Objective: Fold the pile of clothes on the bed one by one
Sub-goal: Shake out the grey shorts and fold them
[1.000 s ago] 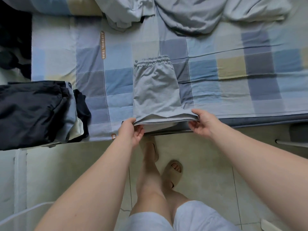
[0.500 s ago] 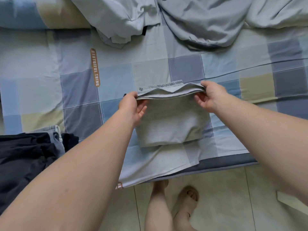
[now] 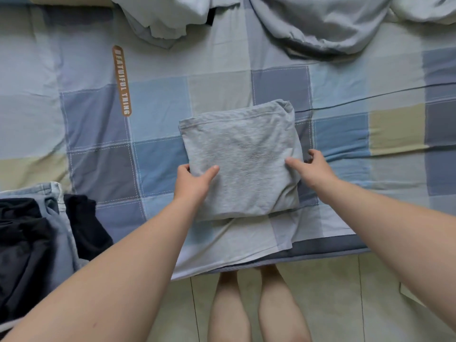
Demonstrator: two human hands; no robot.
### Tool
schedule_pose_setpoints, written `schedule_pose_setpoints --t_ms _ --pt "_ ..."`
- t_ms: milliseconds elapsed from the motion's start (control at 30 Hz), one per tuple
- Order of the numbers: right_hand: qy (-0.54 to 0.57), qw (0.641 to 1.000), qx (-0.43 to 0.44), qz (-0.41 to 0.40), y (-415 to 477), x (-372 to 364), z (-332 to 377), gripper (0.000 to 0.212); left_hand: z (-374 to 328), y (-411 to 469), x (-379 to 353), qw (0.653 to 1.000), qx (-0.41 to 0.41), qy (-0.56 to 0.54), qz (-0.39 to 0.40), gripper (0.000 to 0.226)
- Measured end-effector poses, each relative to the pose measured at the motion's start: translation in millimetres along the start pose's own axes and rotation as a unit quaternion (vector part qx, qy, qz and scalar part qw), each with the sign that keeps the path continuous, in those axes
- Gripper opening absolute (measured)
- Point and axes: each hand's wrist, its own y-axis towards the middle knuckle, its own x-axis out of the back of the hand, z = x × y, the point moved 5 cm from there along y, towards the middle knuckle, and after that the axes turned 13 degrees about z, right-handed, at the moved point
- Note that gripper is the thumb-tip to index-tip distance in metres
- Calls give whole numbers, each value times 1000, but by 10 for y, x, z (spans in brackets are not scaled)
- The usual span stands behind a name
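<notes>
Blue checked sheet (image 3: 158,112) covers bed (image 3: 328,249); pale tiles (image 3: 345,304) below.

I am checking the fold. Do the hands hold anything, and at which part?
Both hold the folded grey garment: the left hand pinches its left edge, the right hand its right edge.

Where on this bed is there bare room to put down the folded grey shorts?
Bare checked sheet lies right of the grey shorts, and left of them between the orange label and the folded stack. Crowded: the unfolded clothes along the far edge, and the stack's near-left corner.
</notes>
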Motion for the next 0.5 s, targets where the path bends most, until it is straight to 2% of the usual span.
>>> schedule_pose_setpoints --t_ms 133,200,267,300,433,500 --pt "23 999 23 42 146 -90 -32 80 46 72 -103 999 -12 11 -45 59" --pt "12 999 37 28 270 -94 -59 95 71 119 -129 997 -13 10 -70 59" --pt "40 996 56 52 429 -128 -130 111 104 161 -147 996 -20 8 -85 58" --pt "60 994 59 73 447 -172 -135 108 134 194 -158 996 -23 4 -82 58" --pt "105 984 47 138 416 -277 -168 51 191 219 -215 998 -42 -13 -42 45" --pt "118 981 45 149 383 -247 -161 37 180 141 -205 998 -47 -19 -36 36"
